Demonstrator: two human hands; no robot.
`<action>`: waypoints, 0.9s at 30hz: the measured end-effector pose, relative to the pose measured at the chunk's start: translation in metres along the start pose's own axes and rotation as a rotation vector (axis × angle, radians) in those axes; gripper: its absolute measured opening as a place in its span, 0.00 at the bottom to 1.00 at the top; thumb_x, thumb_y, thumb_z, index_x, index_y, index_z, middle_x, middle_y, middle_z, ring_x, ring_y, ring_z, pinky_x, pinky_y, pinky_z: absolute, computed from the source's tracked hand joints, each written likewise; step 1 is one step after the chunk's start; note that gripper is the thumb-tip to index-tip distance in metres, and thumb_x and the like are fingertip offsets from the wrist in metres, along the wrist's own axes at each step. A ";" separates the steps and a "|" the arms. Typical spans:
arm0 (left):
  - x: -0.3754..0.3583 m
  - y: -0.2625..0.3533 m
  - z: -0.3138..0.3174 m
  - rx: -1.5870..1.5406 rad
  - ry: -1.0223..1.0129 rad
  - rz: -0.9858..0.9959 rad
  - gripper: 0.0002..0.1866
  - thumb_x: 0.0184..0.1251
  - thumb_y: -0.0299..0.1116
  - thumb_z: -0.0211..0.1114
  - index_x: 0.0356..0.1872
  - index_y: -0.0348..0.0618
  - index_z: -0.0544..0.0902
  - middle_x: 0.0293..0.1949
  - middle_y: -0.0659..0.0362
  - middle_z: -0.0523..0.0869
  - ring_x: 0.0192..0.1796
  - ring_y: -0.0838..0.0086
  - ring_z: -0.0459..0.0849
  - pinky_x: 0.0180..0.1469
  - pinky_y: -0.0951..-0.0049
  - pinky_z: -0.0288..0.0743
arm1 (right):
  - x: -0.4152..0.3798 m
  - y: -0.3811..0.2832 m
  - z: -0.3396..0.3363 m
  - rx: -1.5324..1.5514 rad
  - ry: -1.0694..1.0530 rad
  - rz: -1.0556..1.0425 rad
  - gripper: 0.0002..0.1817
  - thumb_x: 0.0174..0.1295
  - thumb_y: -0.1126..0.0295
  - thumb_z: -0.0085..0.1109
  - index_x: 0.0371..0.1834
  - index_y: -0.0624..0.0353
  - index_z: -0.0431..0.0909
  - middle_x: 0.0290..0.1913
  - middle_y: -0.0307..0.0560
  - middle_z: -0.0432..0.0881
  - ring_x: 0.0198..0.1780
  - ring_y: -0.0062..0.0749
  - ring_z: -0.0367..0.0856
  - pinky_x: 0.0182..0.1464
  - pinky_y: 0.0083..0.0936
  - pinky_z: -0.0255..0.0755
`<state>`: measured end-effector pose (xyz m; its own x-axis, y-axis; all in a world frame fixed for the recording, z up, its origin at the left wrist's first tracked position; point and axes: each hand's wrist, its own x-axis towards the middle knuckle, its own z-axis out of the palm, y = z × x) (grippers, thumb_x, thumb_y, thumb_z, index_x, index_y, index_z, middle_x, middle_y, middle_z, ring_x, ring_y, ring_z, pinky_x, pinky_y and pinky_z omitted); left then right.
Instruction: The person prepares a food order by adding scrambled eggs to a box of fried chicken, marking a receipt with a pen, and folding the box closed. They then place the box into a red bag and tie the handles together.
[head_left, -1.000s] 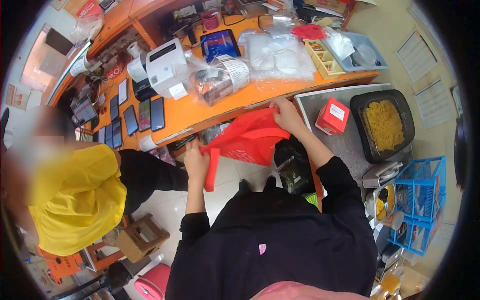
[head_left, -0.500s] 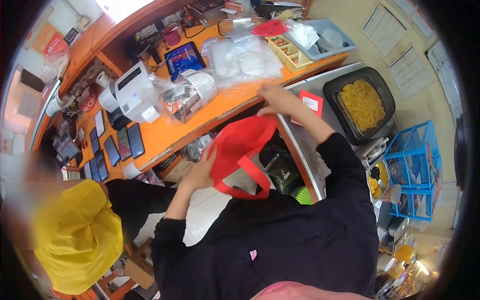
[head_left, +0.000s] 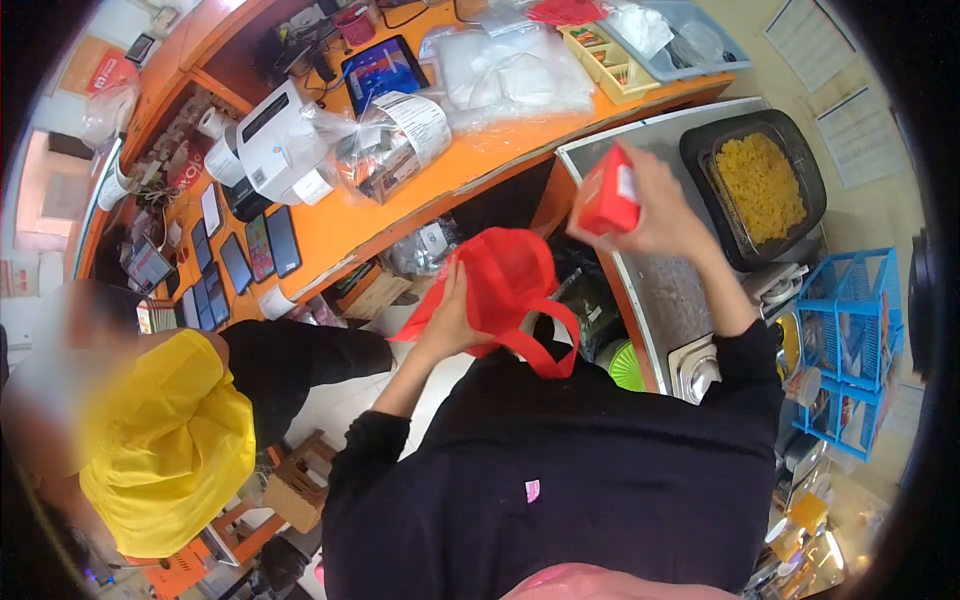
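Note:
A red cloth carry bag (head_left: 510, 270) hangs in front of my body, its mouth spread and one strap looping down on the right. My left hand (head_left: 455, 318) grips the bag's side. Up to the right, my right hand (head_left: 655, 205) is closed around a red box (head_left: 608, 195) with a white label. The box is lifted above the corner of the metal counter (head_left: 660, 295), apart from the bag. What lies inside the bag is hidden.
A black tray of yellow rice (head_left: 760, 190) sits on the metal counter. The orange desk (head_left: 400, 185) carries a label printer (head_left: 275, 150), a wrapped parcel (head_left: 390, 150), a tablet (head_left: 385, 75) and several phones. A person in yellow (head_left: 170, 440) is at my left. Blue racks (head_left: 845, 340) stand right.
My right hand has left the bag's edge and picked the red box up off the metal counter. The bag has shifted slightly right, still in my left hand.

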<state>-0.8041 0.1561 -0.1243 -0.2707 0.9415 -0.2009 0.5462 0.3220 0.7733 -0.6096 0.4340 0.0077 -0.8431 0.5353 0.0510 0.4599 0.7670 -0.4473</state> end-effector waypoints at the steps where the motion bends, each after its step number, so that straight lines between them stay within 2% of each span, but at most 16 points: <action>1: 0.000 0.007 0.006 -0.041 0.031 0.019 0.72 0.29 0.37 0.83 0.72 0.31 0.36 0.74 0.38 0.39 0.76 0.51 0.43 0.73 0.63 0.54 | -0.006 -0.013 0.010 0.174 -0.013 -0.025 0.61 0.30 0.62 0.78 0.72 0.58 0.50 0.64 0.56 0.62 0.65 0.50 0.62 0.66 0.40 0.57; 2: -0.001 0.012 0.009 -0.081 0.062 0.040 0.72 0.29 0.37 0.83 0.72 0.31 0.36 0.74 0.38 0.39 0.76 0.51 0.43 0.73 0.62 0.54 | -0.011 -0.022 0.027 0.348 -0.023 -0.052 0.60 0.31 0.63 0.78 0.71 0.60 0.50 0.64 0.56 0.62 0.68 0.48 0.60 0.69 0.38 0.55; 4: -0.006 0.021 0.010 -0.114 0.124 0.080 0.70 0.31 0.35 0.82 0.73 0.34 0.36 0.74 0.40 0.39 0.76 0.52 0.44 0.73 0.63 0.53 | -0.013 -0.024 0.090 0.899 -0.215 0.011 0.61 0.31 0.66 0.79 0.71 0.62 0.47 0.66 0.58 0.61 0.69 0.46 0.59 0.71 0.37 0.54; 6: -0.017 0.019 0.002 -0.119 0.228 0.118 0.70 0.32 0.34 0.81 0.73 0.37 0.36 0.74 0.41 0.40 0.76 0.53 0.45 0.73 0.63 0.53 | -0.023 -0.040 0.139 1.451 -0.424 0.248 0.59 0.34 0.70 0.77 0.71 0.62 0.46 0.66 0.56 0.60 0.70 0.42 0.57 0.70 0.35 0.55; 7: -0.025 0.026 -0.014 -0.206 0.173 0.054 0.66 0.35 0.31 0.78 0.74 0.39 0.38 0.75 0.44 0.41 0.76 0.54 0.48 0.72 0.64 0.55 | -0.024 -0.049 0.150 1.577 -0.515 0.298 0.58 0.35 0.72 0.76 0.71 0.62 0.46 0.66 0.57 0.60 0.70 0.43 0.58 0.70 0.35 0.54; 8: -0.029 0.022 -0.019 -0.156 0.163 0.058 0.65 0.35 0.29 0.77 0.74 0.40 0.39 0.75 0.45 0.41 0.76 0.54 0.49 0.71 0.64 0.56 | -0.025 -0.057 0.161 1.704 -0.611 0.353 0.57 0.36 0.74 0.75 0.71 0.62 0.45 0.67 0.58 0.59 0.70 0.43 0.58 0.70 0.36 0.54; 11: -0.037 0.024 -0.027 -0.035 0.132 0.074 0.59 0.38 0.24 0.70 0.74 0.41 0.43 0.76 0.50 0.41 0.76 0.55 0.50 0.70 0.65 0.60 | -0.028 -0.055 0.224 1.525 -0.455 0.380 0.55 0.39 0.74 0.73 0.71 0.63 0.48 0.67 0.59 0.59 0.70 0.47 0.58 0.71 0.39 0.54; 13: -0.036 0.043 -0.029 -0.037 0.041 0.147 0.58 0.38 0.23 0.69 0.74 0.42 0.44 0.76 0.51 0.40 0.76 0.55 0.50 0.70 0.65 0.59 | -0.024 -0.060 0.260 0.885 -0.437 0.250 0.53 0.42 0.76 0.69 0.72 0.64 0.44 0.65 0.63 0.63 0.68 0.44 0.62 0.67 0.36 0.60; 14: -0.033 0.054 -0.026 -0.042 -0.009 0.192 0.58 0.38 0.23 0.69 0.74 0.42 0.44 0.76 0.51 0.39 0.76 0.55 0.50 0.70 0.65 0.59 | -0.021 -0.069 0.254 0.560 -0.413 0.195 0.53 0.44 0.78 0.67 0.73 0.64 0.43 0.63 0.64 0.64 0.68 0.42 0.64 0.65 0.35 0.64; 15: -0.029 0.064 -0.021 -0.054 -0.068 0.251 0.57 0.38 0.21 0.67 0.74 0.42 0.45 0.76 0.52 0.39 0.75 0.55 0.50 0.67 0.64 0.65 | -0.016 -0.065 0.241 0.591 -0.595 0.073 0.53 0.42 0.78 0.67 0.73 0.64 0.44 0.65 0.65 0.62 0.69 0.44 0.61 0.68 0.36 0.59; 16: -0.024 0.079 -0.020 -0.094 -0.126 0.292 0.57 0.38 0.21 0.67 0.74 0.42 0.45 0.76 0.51 0.40 0.76 0.56 0.49 0.69 0.64 0.61 | -0.009 -0.070 0.215 0.632 -0.777 -0.048 0.54 0.40 0.78 0.68 0.73 0.64 0.45 0.67 0.65 0.60 0.71 0.45 0.59 0.70 0.37 0.55; 19: -0.014 0.137 -0.033 -0.181 -0.270 0.341 0.54 0.38 0.19 0.65 0.74 0.40 0.48 0.76 0.49 0.43 0.77 0.57 0.46 0.73 0.63 0.51 | -0.009 -0.052 0.234 0.660 -0.597 -0.271 0.54 0.37 0.75 0.70 0.72 0.62 0.50 0.69 0.63 0.58 0.72 0.48 0.55 0.72 0.38 0.51; 21: -0.014 0.159 -0.056 -0.135 -0.143 0.449 0.53 0.37 0.19 0.63 0.73 0.37 0.51 0.75 0.47 0.45 0.77 0.56 0.47 0.74 0.62 0.49 | -0.008 -0.040 0.244 0.670 -0.465 -0.416 0.54 0.35 0.74 0.72 0.71 0.62 0.54 0.70 0.62 0.57 0.73 0.50 0.53 0.73 0.39 0.49; 24: -0.021 0.164 -0.089 -0.062 0.071 0.549 0.50 0.34 0.20 0.61 0.70 0.32 0.57 0.74 0.44 0.49 0.77 0.55 0.46 0.74 0.61 0.44 | -0.008 -0.009 0.185 0.514 -0.482 -0.296 0.54 0.35 0.72 0.73 0.71 0.60 0.54 0.70 0.60 0.58 0.72 0.49 0.54 0.72 0.40 0.50; 26: -0.017 0.161 -0.085 -0.080 0.097 0.574 0.50 0.40 0.20 0.63 0.72 0.33 0.52 0.75 0.43 0.46 0.77 0.53 0.46 0.72 0.61 0.51 | -0.015 0.025 0.120 0.357 -0.488 -0.150 0.54 0.35 0.71 0.73 0.71 0.59 0.54 0.70 0.58 0.58 0.72 0.48 0.55 0.72 0.41 0.51; 27: -0.011 0.160 -0.075 -0.112 0.106 0.586 0.52 0.40 0.22 0.65 0.73 0.34 0.50 0.75 0.43 0.44 0.77 0.54 0.44 0.73 0.61 0.48 | -0.022 0.042 0.088 0.278 -0.495 -0.066 0.54 0.35 0.70 0.73 0.71 0.59 0.54 0.70 0.57 0.59 0.72 0.48 0.55 0.71 0.41 0.52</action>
<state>-0.7733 0.1900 0.0469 -0.0308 0.9421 0.3338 0.5432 -0.2645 0.7968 -0.5965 0.4235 -0.0907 -0.9284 0.2086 -0.3076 0.3678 0.6355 -0.6788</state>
